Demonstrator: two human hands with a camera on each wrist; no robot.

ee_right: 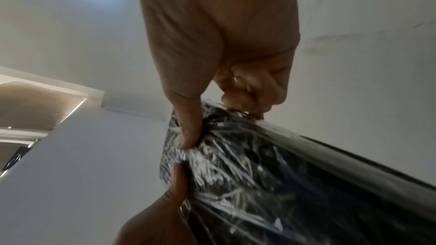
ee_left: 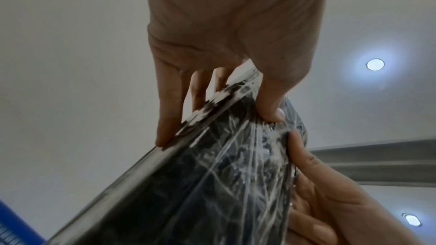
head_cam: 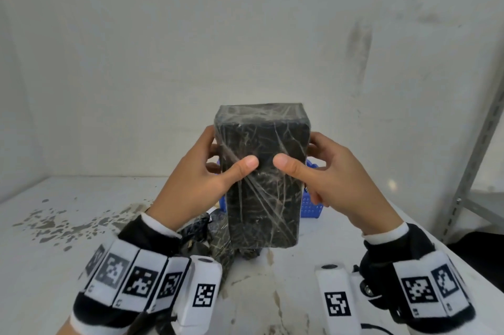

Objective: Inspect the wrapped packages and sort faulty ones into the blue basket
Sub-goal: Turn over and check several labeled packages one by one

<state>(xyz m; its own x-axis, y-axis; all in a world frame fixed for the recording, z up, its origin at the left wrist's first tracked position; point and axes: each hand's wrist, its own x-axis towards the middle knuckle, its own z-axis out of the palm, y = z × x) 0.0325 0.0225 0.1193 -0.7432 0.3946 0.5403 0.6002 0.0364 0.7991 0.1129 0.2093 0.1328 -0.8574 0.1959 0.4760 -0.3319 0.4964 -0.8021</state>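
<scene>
A tall black box wrapped in wrinkled clear film, the package (head_cam: 263,176), is held upright in the air above the table. My left hand (head_cam: 215,168) grips its left side, thumb on the front face and fingers behind. My right hand (head_cam: 308,168) grips the right side the same way. The left wrist view shows the package (ee_left: 212,183) with my left hand (ee_left: 219,111) clamped on its edge. In the right wrist view the package (ee_right: 271,174) sits under my right hand (ee_right: 212,118). The blue basket (head_cam: 311,206) stands behind the package, mostly hidden.
More black wrapped packages (head_cam: 210,236) lie on the white table (head_cam: 68,253) below my left hand. A grey metal shelf upright (head_cam: 474,160) stands at the right. White walls close the back and left. The tabletop has chipped, stained patches at the left.
</scene>
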